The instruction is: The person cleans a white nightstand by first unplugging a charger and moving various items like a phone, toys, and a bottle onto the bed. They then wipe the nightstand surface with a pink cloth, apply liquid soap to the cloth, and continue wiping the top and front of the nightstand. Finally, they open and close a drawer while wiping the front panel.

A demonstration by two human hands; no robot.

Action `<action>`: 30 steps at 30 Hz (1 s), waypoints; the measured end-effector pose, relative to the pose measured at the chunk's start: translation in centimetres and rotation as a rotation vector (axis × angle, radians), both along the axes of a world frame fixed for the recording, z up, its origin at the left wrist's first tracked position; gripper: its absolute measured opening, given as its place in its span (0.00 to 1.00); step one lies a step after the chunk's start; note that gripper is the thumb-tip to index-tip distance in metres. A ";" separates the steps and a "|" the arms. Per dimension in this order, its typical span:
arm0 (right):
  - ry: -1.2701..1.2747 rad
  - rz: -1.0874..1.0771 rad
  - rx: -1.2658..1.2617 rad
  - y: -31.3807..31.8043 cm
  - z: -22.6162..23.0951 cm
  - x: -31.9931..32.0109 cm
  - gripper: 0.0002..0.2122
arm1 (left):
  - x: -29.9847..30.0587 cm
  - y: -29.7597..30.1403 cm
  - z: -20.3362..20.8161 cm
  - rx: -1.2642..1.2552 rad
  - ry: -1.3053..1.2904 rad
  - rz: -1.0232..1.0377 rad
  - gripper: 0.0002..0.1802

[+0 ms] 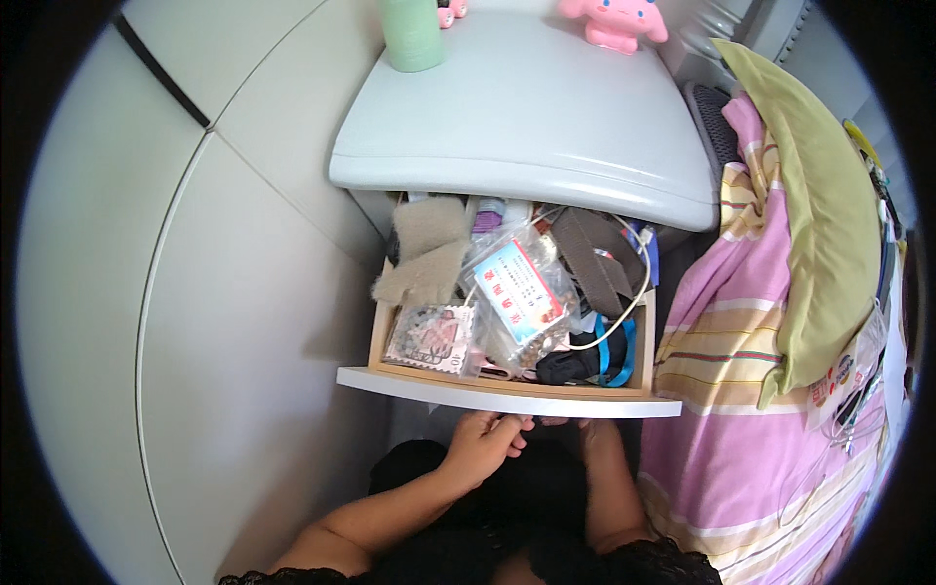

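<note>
A drawer (507, 397) with a white front stands pulled out of a white nightstand (517, 117). Just below the drawer front is my left hand (487, 444), its fingers curled together; whatever they may hold is hidden. My right hand (597, 430) reaches beneath the drawer front, which covers most of its fingers. Inside the drawer lie a fuzzy beige cloth item (424, 249), a clear bag with a printed card (522, 292), a pink picture card in clear wrap (434, 339), a dark brown strap (593, 258), a white cable (639, 292) and a black-and-blue item (585, 361).
On the nightstand top stand a green cup-like container (411, 34) and a pink figurine (622, 21). White cabinet panels (244, 244) rise at the left. A bed with striped pink bedding (726, 336) and a green pillow (829, 224) borders the right side.
</note>
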State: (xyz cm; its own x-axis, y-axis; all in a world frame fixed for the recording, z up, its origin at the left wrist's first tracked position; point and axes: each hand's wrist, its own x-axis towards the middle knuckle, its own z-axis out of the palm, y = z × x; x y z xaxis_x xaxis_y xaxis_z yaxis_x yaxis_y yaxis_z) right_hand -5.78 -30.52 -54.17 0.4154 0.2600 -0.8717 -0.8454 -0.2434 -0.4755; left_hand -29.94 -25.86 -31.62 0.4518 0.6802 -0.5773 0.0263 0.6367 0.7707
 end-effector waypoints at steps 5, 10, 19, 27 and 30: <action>-0.003 -0.009 0.022 0.6 0.7 0.2 0.16 | 0.2 -0.2 -0.2 0.001 0.001 0.029 0.10; -0.004 -0.004 0.049 0.6 1.1 -0.3 0.16 | 0.3 0.2 0.3 0.016 0.017 0.011 0.10; -0.001 0.059 0.158 -0.1 3.2 -1.4 0.15 | 0.4 1.1 0.0 0.047 0.011 -0.007 0.09; 0.005 0.233 0.343 2.4 5.9 -2.1 0.17 | 1.9 5.6 0.6 0.071 0.012 -0.002 0.14; -0.065 0.274 0.379 2.2 5.2 -1.3 0.19 | 3.4 8.2 0.3 0.145 -0.003 -0.003 0.15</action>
State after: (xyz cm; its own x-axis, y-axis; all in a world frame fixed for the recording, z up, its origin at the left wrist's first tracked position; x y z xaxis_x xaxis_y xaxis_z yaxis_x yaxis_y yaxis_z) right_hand -7.08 -28.32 -48.96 0.3376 0.6625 -0.6687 -0.7399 -0.2523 -0.6236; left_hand -26.52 -17.62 -31.30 0.4552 0.7554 -0.4714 0.0253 0.5182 0.8549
